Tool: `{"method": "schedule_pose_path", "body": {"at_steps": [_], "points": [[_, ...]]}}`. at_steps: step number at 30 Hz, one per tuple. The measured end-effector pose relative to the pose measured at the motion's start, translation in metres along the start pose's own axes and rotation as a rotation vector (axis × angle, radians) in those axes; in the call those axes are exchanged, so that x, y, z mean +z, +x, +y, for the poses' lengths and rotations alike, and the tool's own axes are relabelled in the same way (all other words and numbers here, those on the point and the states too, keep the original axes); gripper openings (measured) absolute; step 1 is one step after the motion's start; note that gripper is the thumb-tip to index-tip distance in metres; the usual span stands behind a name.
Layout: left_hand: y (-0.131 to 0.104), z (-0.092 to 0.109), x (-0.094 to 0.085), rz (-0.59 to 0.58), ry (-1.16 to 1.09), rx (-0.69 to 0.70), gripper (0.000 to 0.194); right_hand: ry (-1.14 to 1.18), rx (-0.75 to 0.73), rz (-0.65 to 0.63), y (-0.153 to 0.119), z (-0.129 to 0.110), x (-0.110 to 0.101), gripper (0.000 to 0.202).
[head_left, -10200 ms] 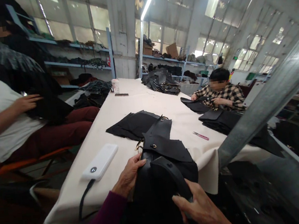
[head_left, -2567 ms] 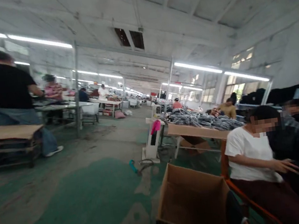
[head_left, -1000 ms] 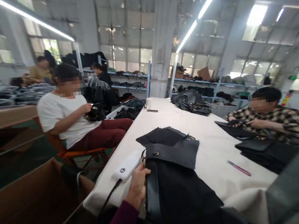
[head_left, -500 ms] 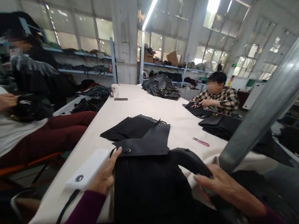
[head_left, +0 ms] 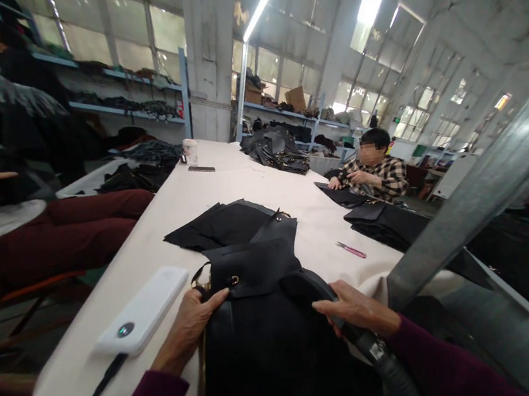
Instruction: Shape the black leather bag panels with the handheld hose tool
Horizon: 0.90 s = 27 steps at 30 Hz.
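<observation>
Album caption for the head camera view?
Left hand pinches black material, right hand grips a dark hose, at a pale table.

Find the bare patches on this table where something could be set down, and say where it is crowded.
Bare table shows between the middle stack and the snips, and between that stack and the slim bar. The near end is crowded: the left hand holds black cloth, the right hand a hose.
</observation>
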<state>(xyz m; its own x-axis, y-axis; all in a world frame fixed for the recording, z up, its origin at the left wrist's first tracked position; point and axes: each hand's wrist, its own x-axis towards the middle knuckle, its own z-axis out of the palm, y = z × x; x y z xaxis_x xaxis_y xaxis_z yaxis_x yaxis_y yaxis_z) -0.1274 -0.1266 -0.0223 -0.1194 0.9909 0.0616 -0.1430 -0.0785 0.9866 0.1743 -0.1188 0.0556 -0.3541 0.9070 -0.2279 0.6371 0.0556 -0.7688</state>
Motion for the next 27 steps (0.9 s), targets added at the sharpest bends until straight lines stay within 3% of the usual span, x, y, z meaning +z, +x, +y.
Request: {"method": "schedule_pose_path", "body": {"at_steps": [7,12,17,22,27], "points": [[-0.003,0.004,0.000,-0.077,0.049,0.067,0.044,0.019,0.015,0.091,0.018,-0.006,-0.006,0.034],[-0.001,0.000,-0.005,-0.039,0.082,0.076,0.044,-0.005,0.016,0.198,0.023,0.001,-0.015,0.033],[-0.001,0.003,-0.005,0.042,0.139,0.097,0.041,-0.019,0.009,0.270,0.007,0.002,-0.021,0.034],[-0.003,0.005,-0.004,0.011,0.080,0.083,0.042,-0.033,0.000,0.160,-0.012,-0.009,-0.006,0.036],[-0.002,0.000,-0.007,-0.043,0.026,0.092,0.047,-0.015,0.019,0.076,-0.004,-0.016,0.014,0.035]]}}
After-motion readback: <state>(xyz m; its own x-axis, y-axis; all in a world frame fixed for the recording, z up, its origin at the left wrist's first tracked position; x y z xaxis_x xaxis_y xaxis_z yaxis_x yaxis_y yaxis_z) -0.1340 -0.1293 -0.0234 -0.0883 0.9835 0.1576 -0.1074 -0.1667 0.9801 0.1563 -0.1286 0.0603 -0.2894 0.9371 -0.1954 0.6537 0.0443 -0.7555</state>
